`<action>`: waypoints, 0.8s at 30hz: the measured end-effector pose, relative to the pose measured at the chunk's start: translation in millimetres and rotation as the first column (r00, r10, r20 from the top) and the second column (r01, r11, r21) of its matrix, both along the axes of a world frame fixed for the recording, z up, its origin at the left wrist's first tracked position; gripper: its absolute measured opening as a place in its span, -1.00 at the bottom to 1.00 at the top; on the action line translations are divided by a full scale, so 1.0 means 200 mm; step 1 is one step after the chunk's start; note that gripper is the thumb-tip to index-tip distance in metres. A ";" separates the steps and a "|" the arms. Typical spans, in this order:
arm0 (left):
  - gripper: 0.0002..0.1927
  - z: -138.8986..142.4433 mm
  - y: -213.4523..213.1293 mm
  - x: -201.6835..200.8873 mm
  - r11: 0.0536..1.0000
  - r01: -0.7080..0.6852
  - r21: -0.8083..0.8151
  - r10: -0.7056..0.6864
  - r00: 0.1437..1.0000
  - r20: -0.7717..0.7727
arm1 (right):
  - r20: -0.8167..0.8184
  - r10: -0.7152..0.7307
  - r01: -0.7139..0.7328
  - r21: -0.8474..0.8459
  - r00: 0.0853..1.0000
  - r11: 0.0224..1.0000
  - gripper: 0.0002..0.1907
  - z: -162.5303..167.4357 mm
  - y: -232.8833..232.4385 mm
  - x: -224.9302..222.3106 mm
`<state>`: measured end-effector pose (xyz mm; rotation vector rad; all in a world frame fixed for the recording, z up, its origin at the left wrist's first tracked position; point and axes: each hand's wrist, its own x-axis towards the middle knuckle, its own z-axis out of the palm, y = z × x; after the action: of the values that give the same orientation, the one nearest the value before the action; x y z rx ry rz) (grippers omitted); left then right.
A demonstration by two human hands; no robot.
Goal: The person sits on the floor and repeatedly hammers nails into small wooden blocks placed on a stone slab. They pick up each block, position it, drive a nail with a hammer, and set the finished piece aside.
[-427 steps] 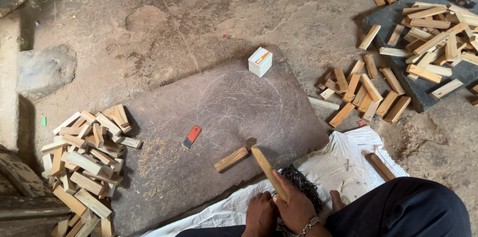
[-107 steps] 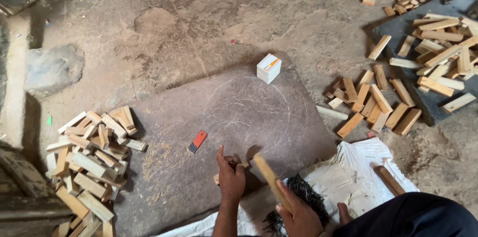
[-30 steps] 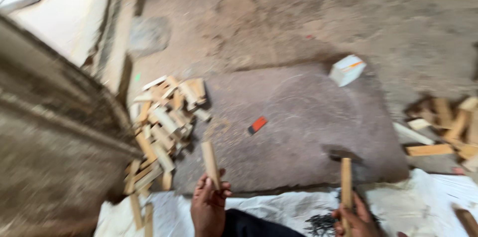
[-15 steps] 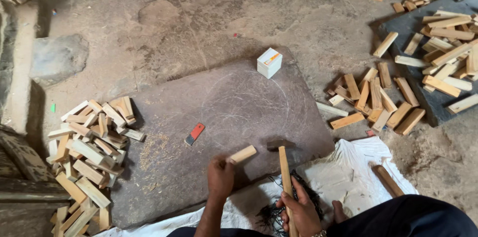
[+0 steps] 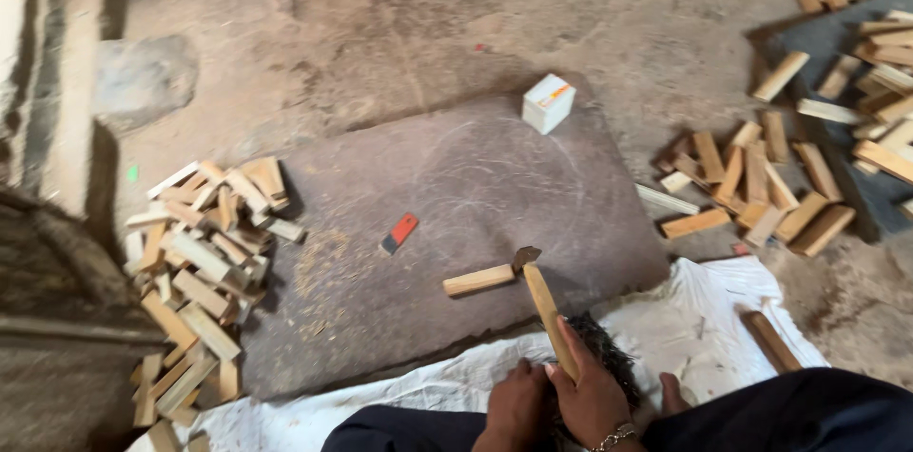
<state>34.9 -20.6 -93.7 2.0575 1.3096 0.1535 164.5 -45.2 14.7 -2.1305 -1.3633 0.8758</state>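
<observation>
Right hand (image 5: 594, 395) is wrapped tight around the lower end of a wooden-handled hammer (image 5: 544, 305); the handle slants up and to the left, and the dark metal head sits at the right end of a single wooden block (image 5: 478, 280), touching it or just above it; which of the two cannot be told. The block lies flat on a dark stone slab (image 5: 475, 186) set in the dirt floor. Left hand (image 5: 514, 406) is low in view, just beside the right hand, its fingers curled; whether it grips anything cannot be told. Both hands hang over a dark bristly bundle (image 5: 609, 347) lying on a white sheet (image 5: 704, 319) at the slab's near edge. On the slab: a small red and black flat piece (image 5: 399, 233) near its middle, and a white box (image 5: 548, 102) at its far edge. A heap of cut wooden blocks (image 5: 195, 262) lies left of the slab, with pale sawdust beside it. A second spread of blocks (image 5: 761, 186) lies on the floor to the right. One brown stick (image 5: 770, 343) rests on the sheet, well apart from the hands.
</observation>
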 end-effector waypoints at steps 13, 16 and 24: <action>-0.81 0.19 0.00 -0.03 0.987 -0.137 -0.078 0.143 0.987 0.074 | -0.105 -0.065 0.077 0.117 0.992 0.990 -0.25 0.01 -0.03 0.01; -0.76 0.20 0.00 -0.04 0.967 -0.203 -0.154 0.221 0.969 0.107 | -0.149 -0.075 0.094 0.122 0.986 0.988 -0.24 -0.01 -0.03 0.02; -0.92 0.21 0.01 -0.06 0.810 -0.388 -0.439 0.577 0.661 0.481 | -0.573 -0.268 0.208 -0.170 0.774 0.963 -0.17 0.02 0.01 0.06</action>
<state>22.6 -17.8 -52.7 1.1881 1.3320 0.7426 176.6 -43.2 17.7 -1.8015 -0.7199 1.3715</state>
